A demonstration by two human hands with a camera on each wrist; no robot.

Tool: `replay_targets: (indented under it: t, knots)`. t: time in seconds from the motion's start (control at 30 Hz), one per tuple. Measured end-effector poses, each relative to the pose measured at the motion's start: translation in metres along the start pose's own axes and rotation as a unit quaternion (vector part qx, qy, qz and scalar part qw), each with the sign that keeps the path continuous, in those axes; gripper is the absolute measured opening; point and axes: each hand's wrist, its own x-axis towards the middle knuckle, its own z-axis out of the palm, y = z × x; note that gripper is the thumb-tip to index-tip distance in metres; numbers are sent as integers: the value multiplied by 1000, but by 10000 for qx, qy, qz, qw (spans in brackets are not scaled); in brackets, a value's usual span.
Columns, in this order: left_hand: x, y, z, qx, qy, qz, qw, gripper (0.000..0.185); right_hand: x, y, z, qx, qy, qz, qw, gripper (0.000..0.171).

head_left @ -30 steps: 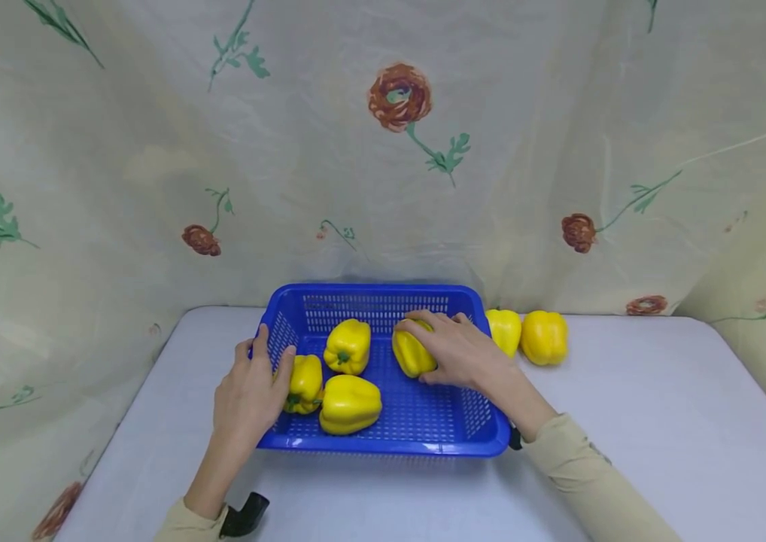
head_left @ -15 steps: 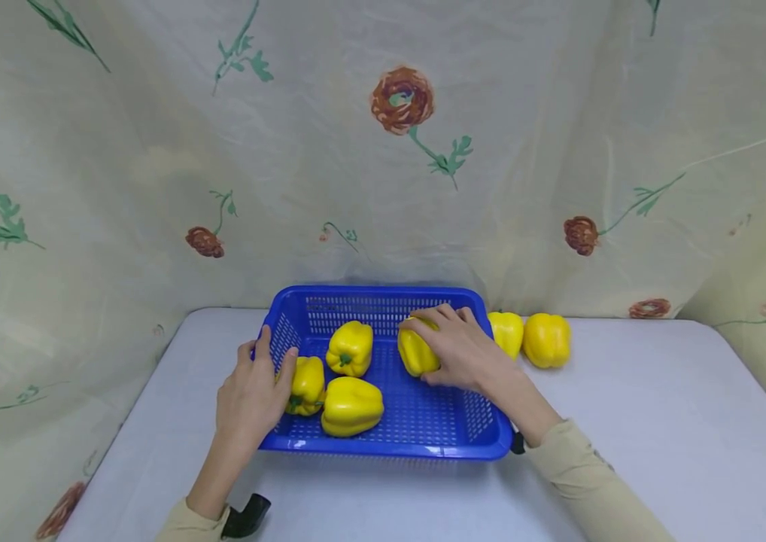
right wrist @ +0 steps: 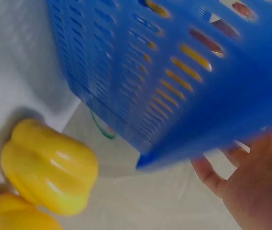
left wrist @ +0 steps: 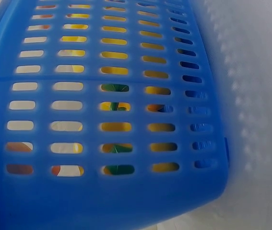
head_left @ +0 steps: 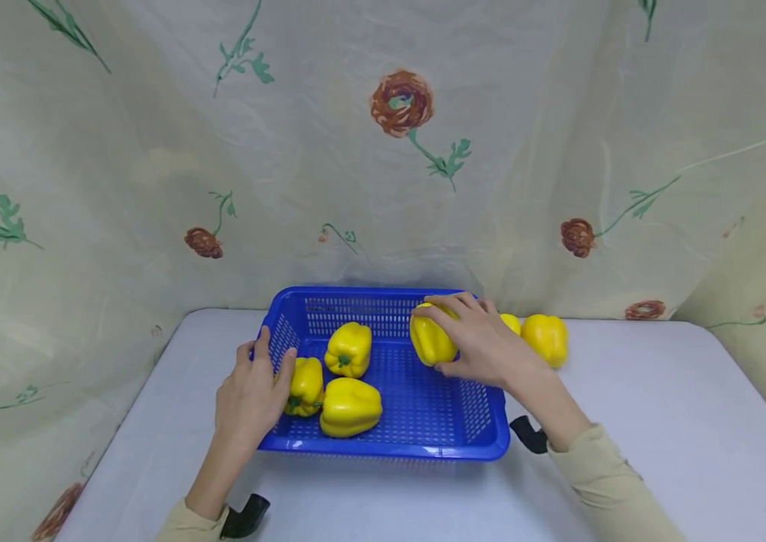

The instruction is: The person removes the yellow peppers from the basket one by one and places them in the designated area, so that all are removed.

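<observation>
The right hand (head_left: 484,342) curls around a yellow pepper (head_left: 432,340) and holds it above the blue basket (head_left: 383,444), at about 2 o'clock over the basket's inside, near its far right corner. The left hand (head_left: 250,395) rests on the basket's left rim at 9 o'clock, fingers relaxed and draped over the edge, thumb outside the wall. Three more peppers lie on the basket floor: one (head_left: 348,349) toward 11 o'clock, one (head_left: 305,385) against the left wall just beside the left fingers, and one (head_left: 351,406) toward 7 o'clock. Two peppers sit on the white table (head_left: 661,421) at 3 o'clock of the basket: one (head_left: 545,339) in plain sight, the other (head_left: 510,322) mostly hidden behind the right hand. A flowered cloth (head_left: 383,150) hangs behind.
</observation>
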Motion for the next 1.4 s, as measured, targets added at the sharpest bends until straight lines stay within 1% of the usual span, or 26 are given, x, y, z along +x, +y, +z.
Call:
replay_targets:
  t: [0.27,0.47,0.77,1.03,1.2,1.4]
  knots:
    - [1,0,2,-21,18,-9,10000,73,-15,12,-24,59,250,221,9994,81]
    - [2,-1,2,8,37,7,10000,72,-23,19,-36,34,444,312,9985,84]
    - [2,-1,2,2,0,-12,10000,73,-31,21,-42,-150,536,384,9977,82]
    - [2,-1,1,-18,15,30,10000,73,-41,30,-47,-303,556,550,9965,84]
    - [2,-1,1,-21,46,40,10000,73,-48,41,-48,-262,625,640,9956,85]
    - [2,-1,1,-15,39,36,10000,73,-58,51,-49,-188,499,895,9946,85]
